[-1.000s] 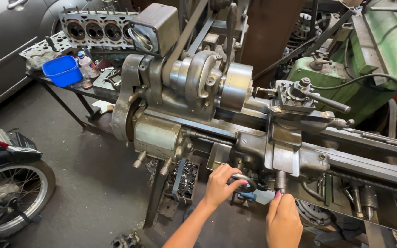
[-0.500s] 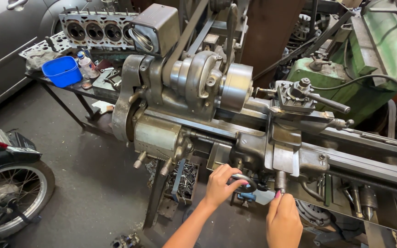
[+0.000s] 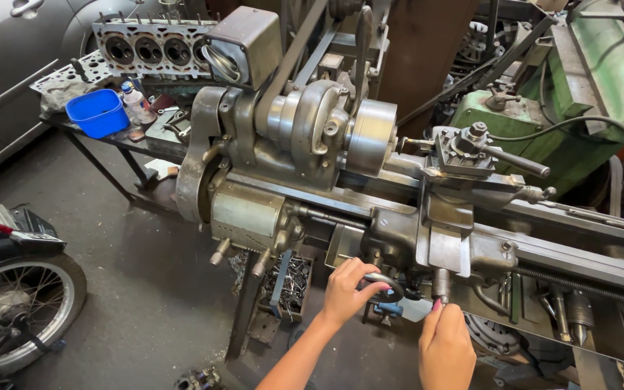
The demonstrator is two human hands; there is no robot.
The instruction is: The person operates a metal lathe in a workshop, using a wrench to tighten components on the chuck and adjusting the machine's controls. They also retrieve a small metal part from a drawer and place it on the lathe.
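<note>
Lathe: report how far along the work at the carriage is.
Already done: nothing shown as finished; the chuck holds no visible workpiece. In hand: the left hand grips the carriage handwheel, and the right hand touches a lever knob under the apron. Left: the tool post stands apart from the chuck; no cut is visible.

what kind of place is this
Most likely a machine or engine repair workshop. A grey metal lathe fills the view, a cylinder head sits on the bench behind it, and a motorcycle wheel stands on the concrete floor. The hands work the lathe's handwheel.
</note>
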